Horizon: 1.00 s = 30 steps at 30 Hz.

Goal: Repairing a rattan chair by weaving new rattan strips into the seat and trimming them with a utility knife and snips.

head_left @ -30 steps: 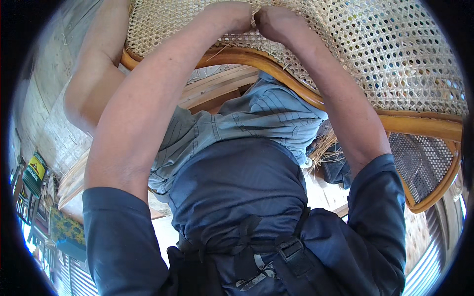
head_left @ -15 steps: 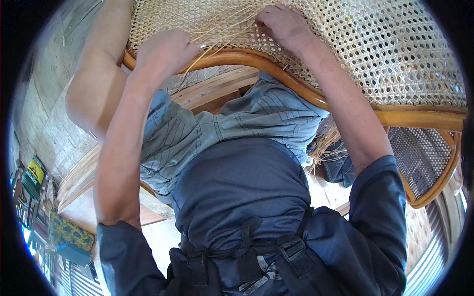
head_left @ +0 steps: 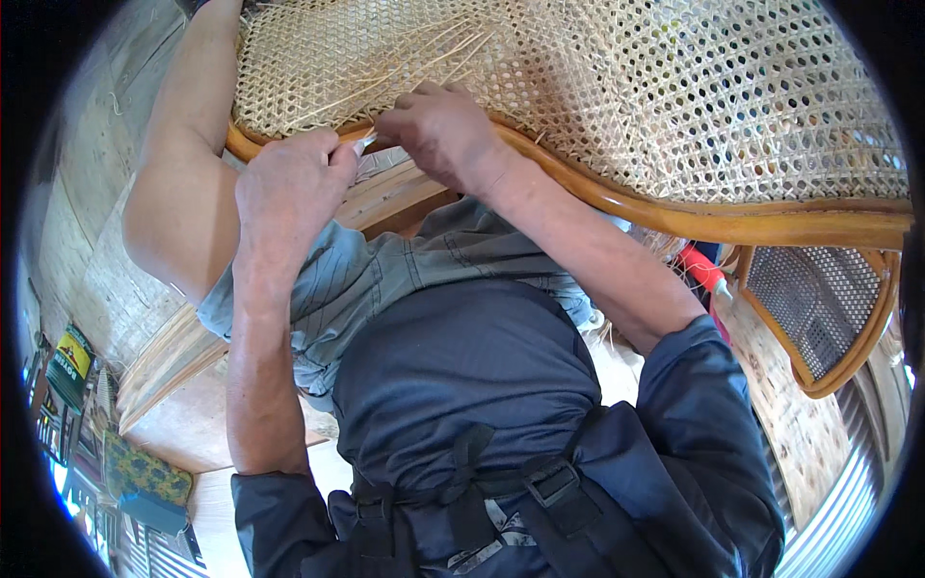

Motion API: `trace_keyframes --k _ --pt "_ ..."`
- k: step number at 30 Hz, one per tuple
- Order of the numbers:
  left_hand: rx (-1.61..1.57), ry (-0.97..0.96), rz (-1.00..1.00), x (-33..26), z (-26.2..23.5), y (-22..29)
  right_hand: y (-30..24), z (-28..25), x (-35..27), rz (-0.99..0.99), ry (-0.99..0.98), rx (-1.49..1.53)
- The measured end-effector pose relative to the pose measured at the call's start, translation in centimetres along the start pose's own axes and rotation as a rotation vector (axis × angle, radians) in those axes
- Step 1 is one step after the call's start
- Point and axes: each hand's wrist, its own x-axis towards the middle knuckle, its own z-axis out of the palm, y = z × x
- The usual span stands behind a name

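Both your left hand (head_left: 289, 188) and your right hand (head_left: 443, 135) are close together at the curvy wooden edge (head_left: 665, 214), on the near side of the big woven cane sheet (head_left: 761, 116), which lies on the far side and runs to the right. Your left fingers are curled in tight, and a small pale bit (head_left: 364, 143) shows by the thumb. Your right fingers are bent near it. I cannot tell what either hand grips. Thin loose strands (head_left: 451, 52) lie on the sheet past your hands. On the right are a smaller woven frame (head_left: 814, 289) and a red thing (head_left: 700, 266) with a white tip
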Motion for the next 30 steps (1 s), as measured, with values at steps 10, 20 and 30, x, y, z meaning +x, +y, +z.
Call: trace_keyframes --k 10,20,30 --pt "0.05 -0.013 0.237 6.7 1.7 2.7 8.0 -5.5 -0.6 0.198 0.084 0.02" --pt "0.073 -0.214 0.295 12.5 4.2 6.4 8.8 -4.6 0.0 0.38 -0.043 -0.034" --pt "0.37 -0.588 0.24 15.5 2.5 9.2 8.8 -4.1 0.0 0.306 0.024 -0.054"
